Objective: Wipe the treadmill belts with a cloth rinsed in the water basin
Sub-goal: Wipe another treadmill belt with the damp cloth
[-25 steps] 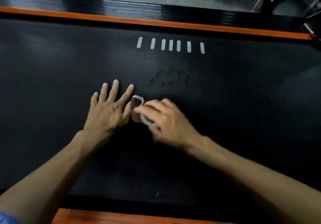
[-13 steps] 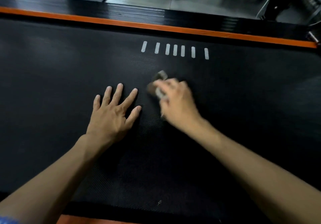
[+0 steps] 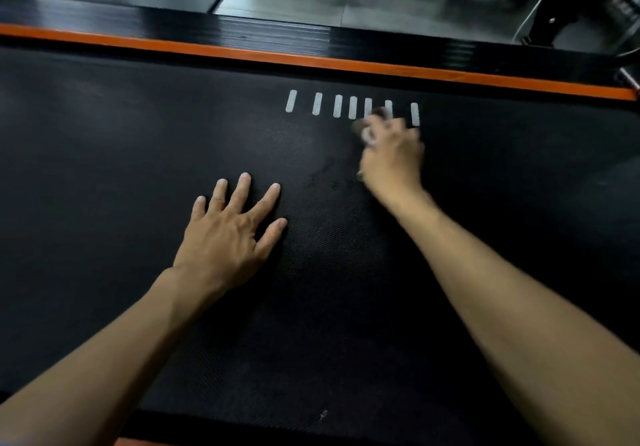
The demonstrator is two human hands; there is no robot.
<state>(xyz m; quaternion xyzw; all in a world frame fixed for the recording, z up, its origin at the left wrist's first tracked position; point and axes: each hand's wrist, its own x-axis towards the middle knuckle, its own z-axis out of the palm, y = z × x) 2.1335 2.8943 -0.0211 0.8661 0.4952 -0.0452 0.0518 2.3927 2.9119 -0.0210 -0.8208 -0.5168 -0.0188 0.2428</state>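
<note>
Left hand (image 3: pixel 227 234): laid flat on belt (image 3: pixel 104 175), fingers spread, nothing held.
Right hand (image 3: pixel 391 158): blurred; curled round cloth (image 3: pixel 367 134).
Cloth: pressed on belt at white marks (image 3: pixel 351 107).

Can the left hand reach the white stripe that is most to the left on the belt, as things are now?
Probably yes. The left hand lies flat on the belt, and only bare belt shows between it and that stripe. The right hand, gripping the cloth, works farther right, out of the way.

Bare forearms, no sleeves, two hands
</note>
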